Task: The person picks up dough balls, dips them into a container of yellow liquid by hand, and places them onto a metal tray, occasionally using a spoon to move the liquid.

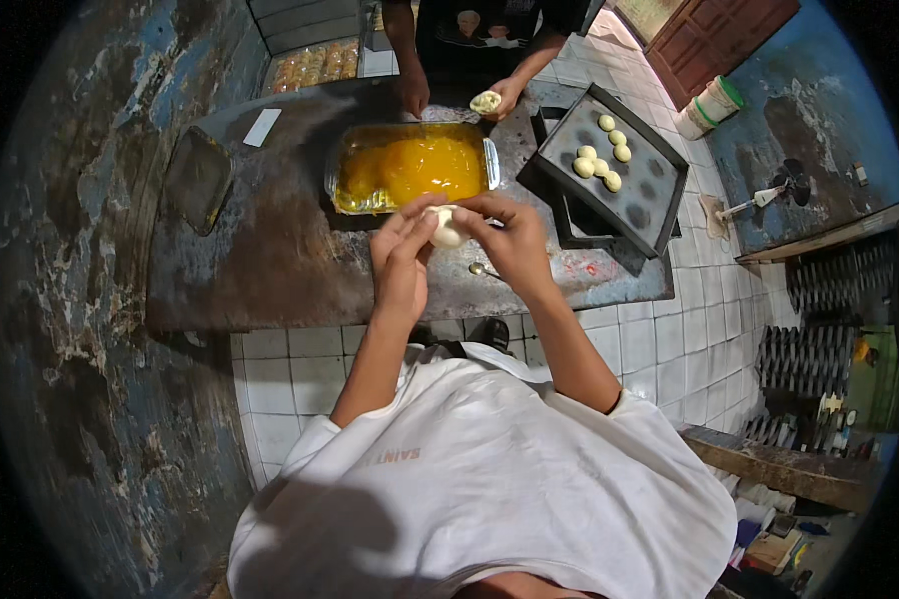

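Centrally, the person's left hand (400, 255) and right hand (514, 240) are meeting around a smooth, cream-white, rounded piece of dough (448, 232). Both hands are closing on it, with the thumbs and fingertips pressing its sides and upper edge. The dough is being held on the person's side of a shiny, silver-rimmed rectangular pan (491, 165), which is containing a glossy orange-yellow filling (435, 165); how high the dough is hovering cannot be told.

Beneath, a worn, dark brown tabletop (280, 240) is supporting the pan. A small, round-bowled metal spoon (477, 269) is lying near the right forearm. Toward the right, a dark, square metal baking tray (659, 155) is resting at an angle on other dark metalware, and several pale, round dough balls (586, 168) are sitting on it, some touching one another.

Opposite, a co-worker's hand (509, 95) is holding an opened, pale yellow dough piece (485, 102) beyond the pan, while the co-worker's other hand (415, 95) is lowering toward the table edge. Leftward, a flat, white rectangular object (262, 128) is lying on the tabletop.
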The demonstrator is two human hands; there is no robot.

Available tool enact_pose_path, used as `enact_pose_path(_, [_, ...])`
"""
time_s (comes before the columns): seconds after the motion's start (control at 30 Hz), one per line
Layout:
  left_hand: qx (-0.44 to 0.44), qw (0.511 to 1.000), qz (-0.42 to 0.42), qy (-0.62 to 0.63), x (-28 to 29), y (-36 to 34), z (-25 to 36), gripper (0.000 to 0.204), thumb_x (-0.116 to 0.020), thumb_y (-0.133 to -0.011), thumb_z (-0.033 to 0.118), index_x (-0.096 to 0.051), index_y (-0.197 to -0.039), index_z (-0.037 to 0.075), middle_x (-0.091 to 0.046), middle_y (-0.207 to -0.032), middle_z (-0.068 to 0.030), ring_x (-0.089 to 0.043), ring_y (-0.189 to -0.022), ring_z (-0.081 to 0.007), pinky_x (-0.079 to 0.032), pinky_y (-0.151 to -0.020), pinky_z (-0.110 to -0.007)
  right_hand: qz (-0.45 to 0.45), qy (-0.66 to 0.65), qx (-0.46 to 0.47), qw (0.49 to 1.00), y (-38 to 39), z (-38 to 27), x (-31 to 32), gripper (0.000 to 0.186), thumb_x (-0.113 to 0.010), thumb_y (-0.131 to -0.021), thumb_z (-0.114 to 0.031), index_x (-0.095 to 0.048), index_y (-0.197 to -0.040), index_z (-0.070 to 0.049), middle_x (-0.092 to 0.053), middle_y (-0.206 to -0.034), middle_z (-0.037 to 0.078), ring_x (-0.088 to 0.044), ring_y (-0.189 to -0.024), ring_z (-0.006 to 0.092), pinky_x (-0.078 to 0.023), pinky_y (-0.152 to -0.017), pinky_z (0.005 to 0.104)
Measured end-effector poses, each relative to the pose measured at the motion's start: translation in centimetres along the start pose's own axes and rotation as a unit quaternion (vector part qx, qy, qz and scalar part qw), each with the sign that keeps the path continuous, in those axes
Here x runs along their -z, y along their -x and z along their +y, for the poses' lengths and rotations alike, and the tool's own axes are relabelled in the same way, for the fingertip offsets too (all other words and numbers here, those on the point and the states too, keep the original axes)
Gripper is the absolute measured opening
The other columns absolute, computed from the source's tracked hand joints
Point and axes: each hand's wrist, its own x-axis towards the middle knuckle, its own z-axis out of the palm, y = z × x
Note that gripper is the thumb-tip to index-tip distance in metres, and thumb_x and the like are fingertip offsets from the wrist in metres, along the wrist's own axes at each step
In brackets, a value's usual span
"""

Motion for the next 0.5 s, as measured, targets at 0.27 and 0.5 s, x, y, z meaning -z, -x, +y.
enact_pose_path(0.27, [-0.016, 0.998, 0.026, 0.053, 0.1, 1.1, -0.7, 0.029, -0.054, -0.107, 0.022, -0.065, -0.120, -0.001, -0.067, -0.126, -0.0149, -0.065, -0.112, -0.0178, -0.052, -0.095, -0.029, 0.067, 0.225, 0.216, 0.948, 1.4, 0.1, -2.0, 0.038, -0.080, -0.073, -0.001, -0.074, -0.111, -0.008, -0.064, -0.091, 0.010, -0.065, -0.075, 0.0277, -0.052, -0.072, 0.0357])
enact_pose_path(0.5, [-0.111, 0.990, -0.087, -0.004, -1.3, 0.8, -2.7, 0.024, -0.054, -0.106, 0.021, -0.066, -0.109, -0.001, -0.067, -0.124, -0.0152, -0.063, -0.114, -0.0199, -0.047, -0.100, -0.032, -0.018, -0.057, -0.067, 0.996, 1.0, -0.2, 0.6, 0.013, -0.083, -0.080, -0.006, -0.075, -0.085, 0.002, -0.072, -0.088, 0.007, -0.063, -0.078, 0.0105, -0.050, -0.072, 0.0265])
